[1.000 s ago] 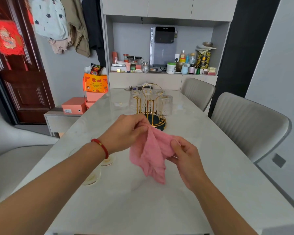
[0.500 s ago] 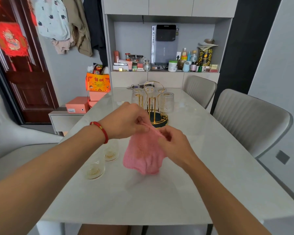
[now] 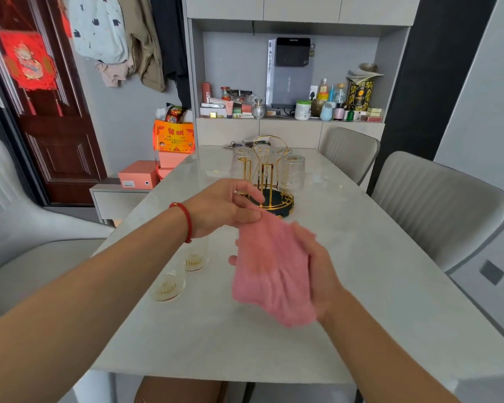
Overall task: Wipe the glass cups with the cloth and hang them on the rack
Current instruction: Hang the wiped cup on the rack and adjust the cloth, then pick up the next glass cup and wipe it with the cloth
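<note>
Head | cloth [image 3: 271, 269] hangs lengthwise, tail down | left hand [image 3: 227, 205] pinches top corner | right hand [image 3: 317, 263] open beneath

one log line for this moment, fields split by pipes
phase: readying cloth | left hand: pinches pink cloth top edge | right hand: under cloth, spread | two cups on table | cups on rack

pink cloth [image 3: 272, 269] | clear ribbed glass cups [image 3: 291, 174] on gold rack [image 3: 266, 181] (dark green base) | red bracelet [image 3: 186, 221] | pale grey marbled table [image 3: 361, 257] | grey ribbed chairs [image 3: 437, 205] | dark red door [image 3: 50, 135] | orange boxes [image 3: 137, 175]
</note>
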Demonstrator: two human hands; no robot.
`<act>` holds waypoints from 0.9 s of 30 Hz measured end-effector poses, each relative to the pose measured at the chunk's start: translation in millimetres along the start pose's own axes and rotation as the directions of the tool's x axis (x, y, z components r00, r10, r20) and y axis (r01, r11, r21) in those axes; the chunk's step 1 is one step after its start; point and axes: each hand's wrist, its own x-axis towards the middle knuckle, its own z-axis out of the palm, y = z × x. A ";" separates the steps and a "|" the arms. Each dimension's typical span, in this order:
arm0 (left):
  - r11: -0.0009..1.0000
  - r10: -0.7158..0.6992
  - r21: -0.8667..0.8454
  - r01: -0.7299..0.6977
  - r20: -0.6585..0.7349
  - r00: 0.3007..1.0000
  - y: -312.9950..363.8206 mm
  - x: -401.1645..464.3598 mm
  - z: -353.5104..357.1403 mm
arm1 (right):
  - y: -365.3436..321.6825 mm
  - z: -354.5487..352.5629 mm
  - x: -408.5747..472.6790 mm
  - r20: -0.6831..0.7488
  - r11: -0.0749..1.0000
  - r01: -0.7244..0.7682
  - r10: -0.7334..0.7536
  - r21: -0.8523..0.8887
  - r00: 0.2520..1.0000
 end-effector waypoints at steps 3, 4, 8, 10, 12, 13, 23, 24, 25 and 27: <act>0.975 -0.019 0.216 0.057 -0.173 0.985 -16.7 -2.7 -10.7 | 15.0 -3.5 5.1 -0.086 0.996 -0.077 0.080 0.038 0.993; 0.944 0.004 0.322 0.074 -0.237 0.971 -22.4 -6.4 -19.5 | 13.9 -6.7 8.3 -0.151 0.997 -0.065 0.071 0.041 0.986; 0.619 -0.094 0.749 0.236 -0.227 0.969 -42.4 -24.1 -52.9 | 4.4 -14.5 26.4 -0.384 0.997 0.059 -0.073 -0.050 0.920; 0.570 -0.229 0.774 0.275 -0.172 0.958 -48.9 -24.4 -54.1 | -0.3 -13.2 31.2 -0.401 0.995 0.077 -0.096 -0.062 0.911; 0.582 -0.281 0.757 0.297 -0.156 0.947 -54.2 -17.3 -54.1 | -2.7 -12.8 33.7 -0.409 0.994 0.081 -0.104 -0.073 0.907; 0.582 -0.282 0.753 0.309 -0.169 0.944 -54.8 -14.0 -55.1 | -3.7 -13.0 33.5 -0.413 0.993 0.084 -0.110 -0.079 0.904; 0.909 -0.090 0.396 0.131 -0.119 0.989 2.0 14.8 -6.3 | -23.5 -29.5 38.6 -0.309 0.924 0.225 -0.321 -0.308 0.895; 0.943 -0.105 0.305 0.132 -0.102 0.989 0.7 20.6 7.1 | -22.3 -31.5 43.2 -0.291 0.919 0.236 -0.331 -0.317 0.898; 0.968 -0.112 0.211 0.137 -0.126 0.986 -2.8 25.8 20.0 | -20.5 -33.9 47.4 -0.269 0.910 0.251 -0.346 -0.329 0.899; 0.990 -0.133 0.014 0.140 -0.246 0.960 -12.3 34.8 40.1 | -18.6 -39.3 47.0 -0.234 0.916 0.274 -0.346 -0.291 0.908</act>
